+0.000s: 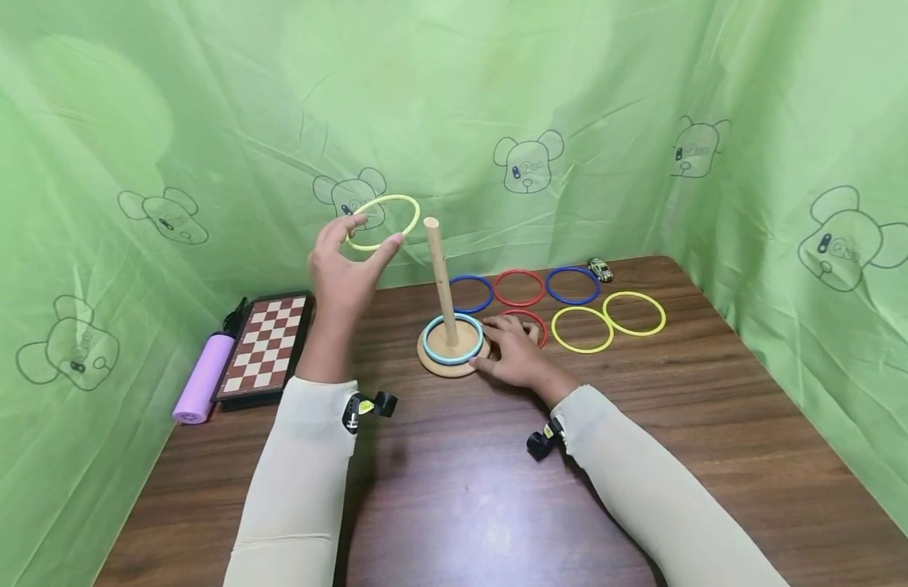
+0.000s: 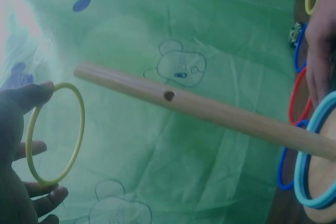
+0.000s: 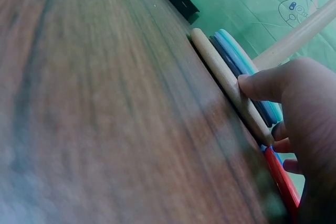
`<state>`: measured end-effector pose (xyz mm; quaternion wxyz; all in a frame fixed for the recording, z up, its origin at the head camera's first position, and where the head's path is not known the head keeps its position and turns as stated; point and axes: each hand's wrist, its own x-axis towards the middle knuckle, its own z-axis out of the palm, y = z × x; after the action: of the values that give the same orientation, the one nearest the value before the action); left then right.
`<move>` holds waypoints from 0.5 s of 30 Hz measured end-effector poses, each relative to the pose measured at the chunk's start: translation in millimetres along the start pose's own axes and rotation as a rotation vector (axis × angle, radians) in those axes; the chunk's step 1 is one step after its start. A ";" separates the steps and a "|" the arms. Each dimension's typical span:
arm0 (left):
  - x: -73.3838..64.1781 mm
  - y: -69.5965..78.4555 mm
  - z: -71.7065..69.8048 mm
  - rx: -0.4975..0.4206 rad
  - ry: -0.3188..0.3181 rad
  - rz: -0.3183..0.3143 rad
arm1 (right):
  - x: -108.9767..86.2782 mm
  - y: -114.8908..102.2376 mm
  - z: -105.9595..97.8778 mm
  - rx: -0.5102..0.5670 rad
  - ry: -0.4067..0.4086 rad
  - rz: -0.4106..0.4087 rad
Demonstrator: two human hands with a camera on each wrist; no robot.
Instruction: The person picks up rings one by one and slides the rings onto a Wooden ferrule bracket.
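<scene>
In the head view my left hand pinches a thin yellow ring between thumb and fingers, raised left of the top of a wooden peg. The left wrist view shows this yellow ring beside the peg's tip, not around it. The peg rises from a round wooden base. Around its foot lies a light blue ring, stacked on a darker ring. My right hand grips the base's right side, its thumb against the base and stacked rings.
Behind and right of the base lie blue rings, red rings and yellow rings. A toy car stands at the back edge. At left are a checkered board and a purple cylinder. Green cloth surrounds the table.
</scene>
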<state>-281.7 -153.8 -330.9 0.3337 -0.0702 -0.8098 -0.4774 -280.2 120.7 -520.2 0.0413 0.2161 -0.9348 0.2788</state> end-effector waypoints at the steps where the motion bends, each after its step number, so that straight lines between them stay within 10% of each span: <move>1: 0.4 3.0 0.6 -0.006 -0.002 0.006 | -0.2 0.1 -0.3 -0.001 0.001 0.000; 8: -4.9 16.9 11.5 -0.125 -0.026 0.104 | -1.1 0.8 0.3 -0.014 -0.011 0.007; 15: -20.6 0.5 26.1 -0.203 -0.088 0.094 | 0.0 2.1 1.8 -0.018 0.005 -0.010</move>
<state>-278.0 -127.9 -351.5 0.3112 -0.1623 -0.7669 -0.5372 -281.0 121.2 -522.7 0.0472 0.2198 -0.9361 0.2706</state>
